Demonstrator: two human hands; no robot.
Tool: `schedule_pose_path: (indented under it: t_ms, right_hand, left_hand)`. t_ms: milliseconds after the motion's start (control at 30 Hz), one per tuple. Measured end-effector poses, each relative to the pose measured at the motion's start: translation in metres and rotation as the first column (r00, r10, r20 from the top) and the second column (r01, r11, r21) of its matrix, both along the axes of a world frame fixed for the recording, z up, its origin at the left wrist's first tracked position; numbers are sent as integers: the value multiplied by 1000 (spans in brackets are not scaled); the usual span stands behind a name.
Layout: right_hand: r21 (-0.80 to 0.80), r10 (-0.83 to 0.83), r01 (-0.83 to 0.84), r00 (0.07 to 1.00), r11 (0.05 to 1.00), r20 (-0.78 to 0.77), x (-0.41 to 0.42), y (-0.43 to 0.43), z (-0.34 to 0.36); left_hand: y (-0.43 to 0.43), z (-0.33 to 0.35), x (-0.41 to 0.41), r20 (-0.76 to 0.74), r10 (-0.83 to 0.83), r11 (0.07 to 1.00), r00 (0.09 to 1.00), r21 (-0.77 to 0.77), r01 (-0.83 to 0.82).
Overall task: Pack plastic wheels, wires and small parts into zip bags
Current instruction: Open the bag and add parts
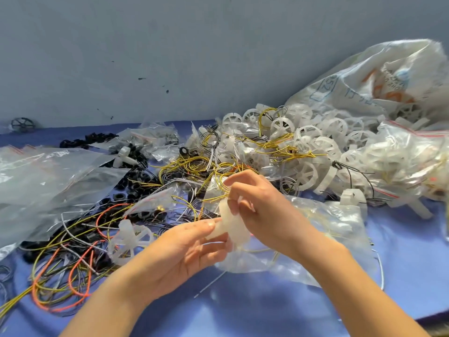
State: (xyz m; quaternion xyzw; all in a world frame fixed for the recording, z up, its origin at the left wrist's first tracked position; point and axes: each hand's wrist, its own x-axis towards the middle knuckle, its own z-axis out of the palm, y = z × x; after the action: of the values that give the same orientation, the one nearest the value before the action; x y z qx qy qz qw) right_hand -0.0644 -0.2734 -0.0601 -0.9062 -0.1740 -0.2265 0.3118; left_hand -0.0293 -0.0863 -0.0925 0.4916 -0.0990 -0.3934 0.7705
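Both hands meet at the near centre: the left hand (184, 251) pinches a white plastic wheel (229, 221) from below, the right hand (264, 210) grips its top, over a clear zip bag (335, 224) on the blue table (267, 307)

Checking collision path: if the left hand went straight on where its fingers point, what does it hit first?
The white plastic piece, which the left hand is pinching now. Just beyond it is the right hand, gripping the same piece; depth between them is unclear.
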Motion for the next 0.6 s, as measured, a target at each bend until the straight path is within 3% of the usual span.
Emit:
schedule_pose_path:
  t_ms: [133, 233, 333, 467, 500, 533, 567, 600]
  right_hand:
    - [113, 3, 0, 1000, 994, -27, 0, -6, 3]
    - [126, 6, -3, 1000, 992, -20, -3, -7, 7]
    - [-14, 20, -20, 1000, 1000, -15, -8, -2, 10]
    - [-209, -24, 26, 1000, 978, 14, -15, 12, 14]
    - [-221, -29, 33, 999, 975, 20, -16, 16, 15]
    - [-228, -28, 31, 999, 973, 17, -17, 20, 16]
    - [-232, -21, 22, 1000, 973, 5, -18, 23, 17]
    - [-231, -10, 6, 1000, 973, -16, -18, 25, 16]
  left_hand:
    - [-1, 2, 4, 220, -2, 990, 975, 139, -30]
    - [0, 3, 2, 486, -133, 960, 864, 280, -10]
    - [-11, 4, -4, 663, -221, 947, 716, 322, -7]
    - [-19, 12, -17, 716, -291, 919, 634, 393, -23]
    - [-29, 13, -21, 749, -357, 859, 558, 497, -118]
    - [-45, 9, -20, 737, -464, 730, 492, 632, -260]
    - [-52, 9, -21, 593, -657, 467, 465, 805, -367]
    - [-53, 9, -23, 449, -719, 334, 530, 892, -304]
